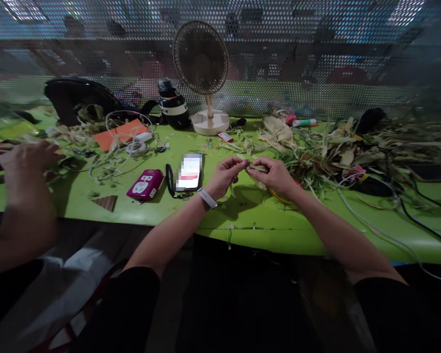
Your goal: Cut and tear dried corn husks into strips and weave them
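Above the front part of the green table point(180, 211), my left hand point(225, 177) and my right hand point(275, 175) meet with their fingertips close together. Both are closed in a pinch on a pale dried leaf strip point(257, 167), which looks like corn husk. Part of it hangs below my left fingers; the rest is mostly hidden by my fingers. A yellow ring-shaped thing point(279, 197) lies under my right hand, partly covered. Left of my left wrist is a lit phone point(189, 171), with a magenta case point(146, 185) beyond it.
A heap of dried leaves and grass point(316, 157) spreads on the right, with a white cable point(367, 215) alongside. At the back stand a fan point(210, 122) and a black bottle point(174, 110). On the left, another person's hand point(29, 157) is over the table near an orange sheet point(119, 135).
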`<act>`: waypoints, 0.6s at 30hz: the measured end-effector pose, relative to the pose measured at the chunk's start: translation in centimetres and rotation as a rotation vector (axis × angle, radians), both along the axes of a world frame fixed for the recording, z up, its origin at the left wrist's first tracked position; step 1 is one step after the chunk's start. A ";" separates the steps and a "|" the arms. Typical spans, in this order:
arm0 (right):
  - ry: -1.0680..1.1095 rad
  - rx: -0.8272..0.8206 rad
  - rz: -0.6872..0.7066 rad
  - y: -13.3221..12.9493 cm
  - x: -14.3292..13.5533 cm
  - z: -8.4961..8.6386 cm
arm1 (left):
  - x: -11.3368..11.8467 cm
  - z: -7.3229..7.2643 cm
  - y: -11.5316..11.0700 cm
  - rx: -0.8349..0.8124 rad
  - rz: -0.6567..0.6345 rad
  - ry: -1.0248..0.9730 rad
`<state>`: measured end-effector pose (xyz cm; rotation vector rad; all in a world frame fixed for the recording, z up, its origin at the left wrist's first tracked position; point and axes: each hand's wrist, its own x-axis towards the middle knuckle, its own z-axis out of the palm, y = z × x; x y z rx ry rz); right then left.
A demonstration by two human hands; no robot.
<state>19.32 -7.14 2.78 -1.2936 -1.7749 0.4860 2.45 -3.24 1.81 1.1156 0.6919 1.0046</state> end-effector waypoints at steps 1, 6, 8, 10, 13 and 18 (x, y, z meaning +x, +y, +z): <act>-0.011 -0.003 0.004 0.0 0.1 0.2 | 0.0 0.0 0.1 -0.001 0.019 0.012; -0.069 0.080 -0.058 0.0 0.5 0.8 | -0.1 0.1 0.1 -0.042 -0.063 0.079; -0.103 0.113 -0.077 0.1 0.5 0.8 | -0.2 0.2 0.1 -0.050 -0.120 0.109; -0.123 0.127 -0.074 0.1 0.4 0.7 | -0.2 0.3 0.0 -0.038 -0.147 0.141; -0.138 0.137 -0.077 0.4 0.5 0.4 | -0.4 0.4 0.0 -0.028 -0.181 0.183; -0.193 0.196 -0.133 0.9 1.0 -0.1 | -0.4 0.2 0.1 0.002 -0.208 0.191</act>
